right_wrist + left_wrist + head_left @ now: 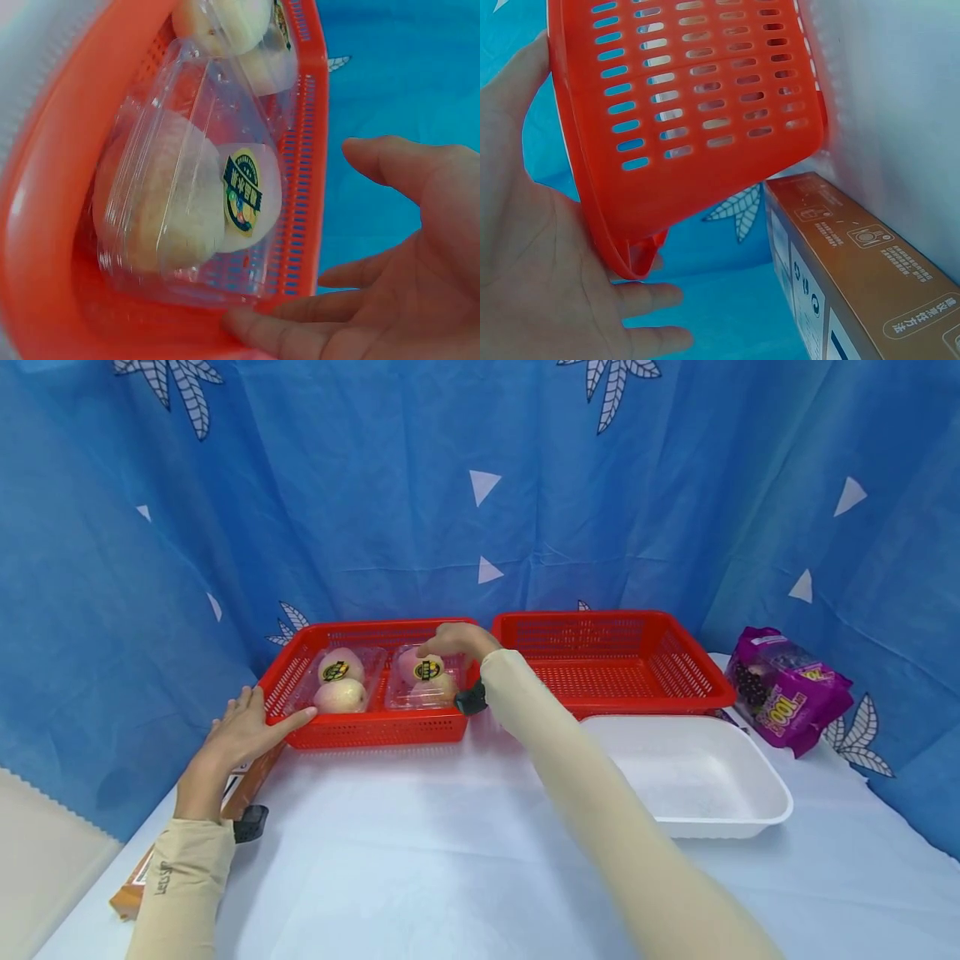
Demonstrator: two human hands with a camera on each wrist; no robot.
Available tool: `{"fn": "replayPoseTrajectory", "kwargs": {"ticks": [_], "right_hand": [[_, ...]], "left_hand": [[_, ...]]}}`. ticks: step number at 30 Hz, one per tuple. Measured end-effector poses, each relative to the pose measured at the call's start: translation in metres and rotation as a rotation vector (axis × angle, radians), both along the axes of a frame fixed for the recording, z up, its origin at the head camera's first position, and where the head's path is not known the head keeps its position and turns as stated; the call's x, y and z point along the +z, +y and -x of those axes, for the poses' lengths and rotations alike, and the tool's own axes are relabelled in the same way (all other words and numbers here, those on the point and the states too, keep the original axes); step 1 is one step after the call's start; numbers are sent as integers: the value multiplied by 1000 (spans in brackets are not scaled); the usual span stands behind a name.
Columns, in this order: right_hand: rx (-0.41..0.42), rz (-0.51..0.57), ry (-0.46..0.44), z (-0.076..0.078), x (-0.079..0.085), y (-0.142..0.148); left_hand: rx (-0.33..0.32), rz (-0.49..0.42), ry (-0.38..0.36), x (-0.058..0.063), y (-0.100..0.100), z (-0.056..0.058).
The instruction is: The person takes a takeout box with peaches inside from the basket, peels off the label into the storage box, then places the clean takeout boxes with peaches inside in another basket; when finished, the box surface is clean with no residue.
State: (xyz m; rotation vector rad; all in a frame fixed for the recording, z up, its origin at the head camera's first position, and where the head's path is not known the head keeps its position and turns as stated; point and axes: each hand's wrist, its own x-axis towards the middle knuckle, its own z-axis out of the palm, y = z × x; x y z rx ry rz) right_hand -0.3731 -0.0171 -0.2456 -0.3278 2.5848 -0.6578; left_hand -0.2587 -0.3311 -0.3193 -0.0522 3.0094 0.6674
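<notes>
A red perforated plastic basket [375, 731] holds two clear plastic packs of pale yellow-pink fruit, a left pack [340, 695] and a right pack [432, 690], with round stickers. My left hand [238, 735] rests against the basket's left front corner, fingers extended and thumb along the rim. In the left wrist view its palm is beside the rim. My right hand [459, 642] reaches over the basket's right end, above the right pack. The right wrist view shows its fingers spread at the rim, next to the clear pack [165, 202] and gripping nothing.
A second red basket [600, 703] stands to the right, with a white tray [720, 828] before it. Farther right lies a purple snack bag [787, 693]. A brown box [870, 247] lies by my left forearm. Blue curtain [420, 485] hangs behind the table.
</notes>
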Motion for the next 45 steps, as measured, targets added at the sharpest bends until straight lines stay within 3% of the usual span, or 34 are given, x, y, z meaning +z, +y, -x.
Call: {"fn": "replayPoseTrajectory", "kwargs": {"ticks": [11,19,21,28,37,45], "right_hand": [[-171,165,-191,6,-9,-8],[-4,40,-69,6,-16,-8],[-20,76,-87,7,-16,-9],[-139,392,-299,11,-17,-11],[-200,396,-326,15,-24,-8],[-108,351,-303,19,-29,-6]], "left_hand": [[7,4,4,-3,-1,1],[7,5,17,-2,-1,2],[9,6,20,-2,0,1],[13,7,17,-2,0,2],[8,18,20,-2,1,2],[8,25,18,-1,1,1]]}}
